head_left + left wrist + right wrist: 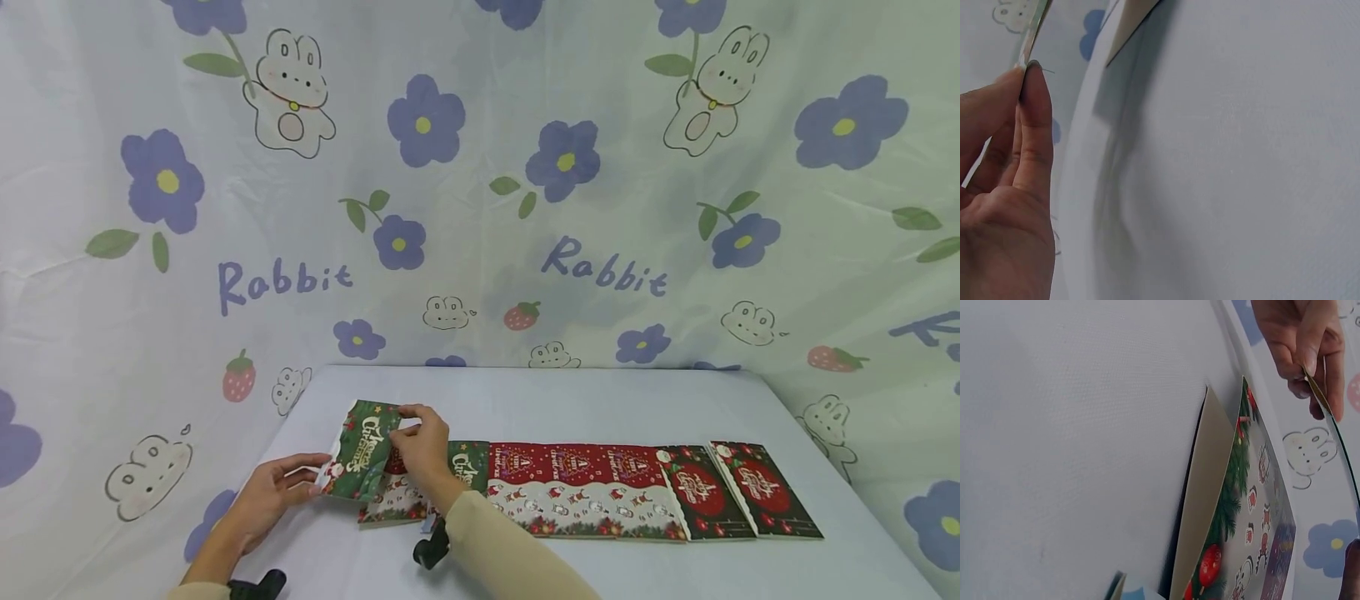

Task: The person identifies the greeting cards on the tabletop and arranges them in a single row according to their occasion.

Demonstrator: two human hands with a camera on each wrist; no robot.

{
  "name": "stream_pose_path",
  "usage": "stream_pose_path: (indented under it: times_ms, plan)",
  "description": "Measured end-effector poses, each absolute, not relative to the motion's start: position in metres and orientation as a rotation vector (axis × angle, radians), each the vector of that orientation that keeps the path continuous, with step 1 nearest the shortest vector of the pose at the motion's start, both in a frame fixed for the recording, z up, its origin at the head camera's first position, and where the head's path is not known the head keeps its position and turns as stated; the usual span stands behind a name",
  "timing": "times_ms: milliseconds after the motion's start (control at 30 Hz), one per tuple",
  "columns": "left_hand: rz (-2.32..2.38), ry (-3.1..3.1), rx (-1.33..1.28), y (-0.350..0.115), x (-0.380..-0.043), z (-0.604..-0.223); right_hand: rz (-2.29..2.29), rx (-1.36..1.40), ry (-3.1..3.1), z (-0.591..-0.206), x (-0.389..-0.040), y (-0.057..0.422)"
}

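Note:
A flat green Christmas-printed packet (360,450) is held up at the left end of the row, tilted. My left hand (262,500) pinches its lower left edge between thumb and fingers; the left wrist view shows this hand (1010,175) with the packet's thin edge. My right hand (423,446) pinches the upper right edge. Underneath, a red and white packet (393,504) lies partly hidden by the green one and the right hand. In the right wrist view its printed face (1254,519) shows beside a plain brown panel (1200,487).
Rightward on the white table (570,404) run another green packet (471,467), several red and white packets (577,492), and two dark packets with red circles (701,492), the last one slightly apart. A printed rabbit-and-flower curtain (480,208) hangs behind and at the sides.

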State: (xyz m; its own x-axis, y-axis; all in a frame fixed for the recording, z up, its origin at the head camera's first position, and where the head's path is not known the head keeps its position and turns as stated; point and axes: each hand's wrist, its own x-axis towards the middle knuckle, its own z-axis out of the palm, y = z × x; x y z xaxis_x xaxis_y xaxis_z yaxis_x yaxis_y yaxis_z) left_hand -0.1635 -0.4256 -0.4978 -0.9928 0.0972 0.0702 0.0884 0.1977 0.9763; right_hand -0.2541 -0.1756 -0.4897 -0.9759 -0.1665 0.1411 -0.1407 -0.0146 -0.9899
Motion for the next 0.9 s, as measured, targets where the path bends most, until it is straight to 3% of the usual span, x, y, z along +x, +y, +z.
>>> stream_pose_path:
  times_ms: [300, 900]
  plan:
    - [2.123, 2.408, 0.142, -0.426, -0.165, -0.496, -2.208, -0.446, 2.187, -0.486, -0.246, -0.176]
    - [2.323, 2.315, 0.138, -0.427, -0.175, -0.496, -2.229, -0.395, 2.059, -0.495, -0.222, -0.186]
